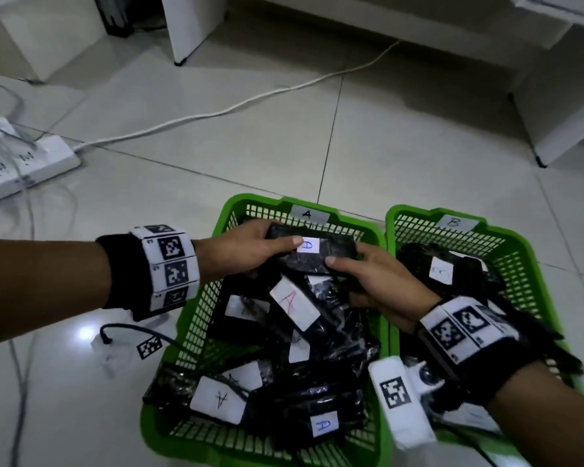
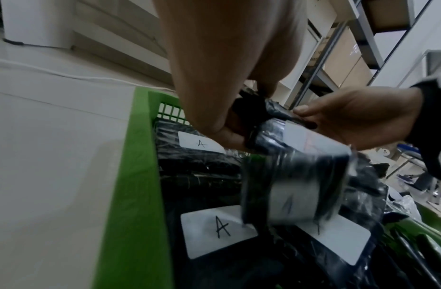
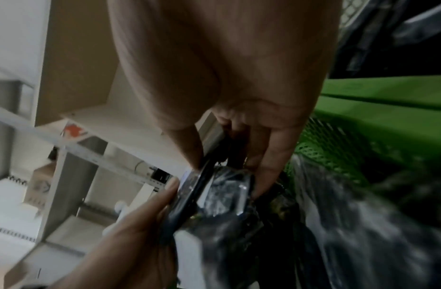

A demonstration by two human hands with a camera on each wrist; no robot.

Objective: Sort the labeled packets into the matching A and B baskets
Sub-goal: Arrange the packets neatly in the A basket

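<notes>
Two green mesh baskets sit side by side on the floor: basket A (image 1: 305,214) on the left, basket B (image 1: 455,222) on the right. Both my hands hold one black packet (image 1: 312,254) with a white label marked A in blue, over the far end of basket A. My left hand (image 1: 250,249) grips its left end, thumb on top. My right hand (image 1: 368,274) pinches its right end. In the left wrist view the held packet (image 2: 261,109) shows between both hands. Several black packets with A labels (image 1: 294,303) fill basket A.
Basket B holds several black packets (image 1: 442,269). A white power strip (image 1: 31,163) with cables lies on the tiled floor at the left, and a white cord (image 1: 250,99) runs across the floor behind. White furniture legs stand at the back and right.
</notes>
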